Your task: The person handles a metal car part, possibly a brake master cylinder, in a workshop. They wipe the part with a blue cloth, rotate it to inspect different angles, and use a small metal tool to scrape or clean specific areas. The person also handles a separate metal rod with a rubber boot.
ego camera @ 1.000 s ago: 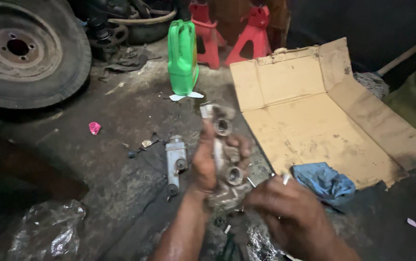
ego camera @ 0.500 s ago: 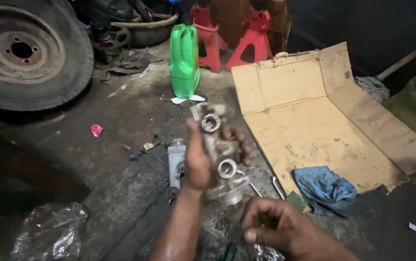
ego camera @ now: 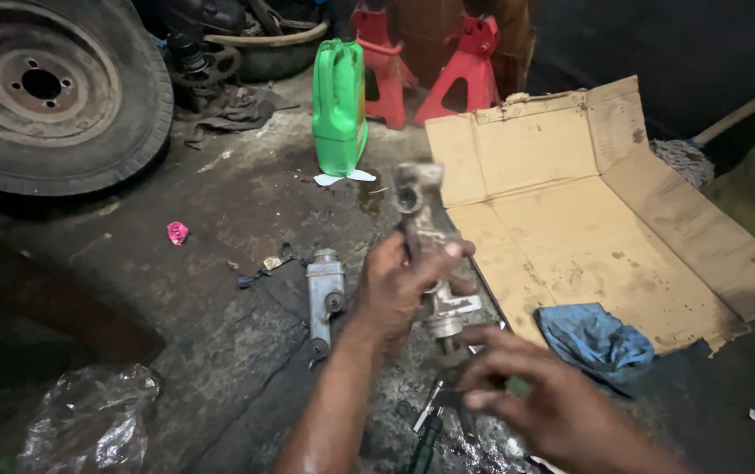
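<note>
My left hand (ego camera: pixel 399 285) grips a long grey metal cylinder body (ego camera: pixel 421 215) with round ports, held up over the greasy floor with one end pointing away from me. Just below it, my right hand (ego camera: pixel 531 391) hovers blurred, fingers spread, close to the cylinder's lower end; whether it holds a small part I cannot tell. A second, similar metal cylinder (ego camera: pixel 325 298) lies on the floor left of my left hand. Dark tools (ego camera: pixel 425 430) lie on the floor beneath my hands.
A flattened cardboard sheet (ego camera: pixel 588 211) lies to the right with a blue rag (ego camera: pixel 595 341) at its near edge. A green jug (ego camera: pixel 339 105) and two red jack stands (ego camera: pixel 474 66) stand behind. A tyre (ego camera: pixel 44 92) lies far left, a clear plastic bag (ego camera: pixel 88 417) near left.
My left hand has lifted and turned the cylinder more upright. My right hand has moved down and right, away from the cylinder's middle toward its lower end.
</note>
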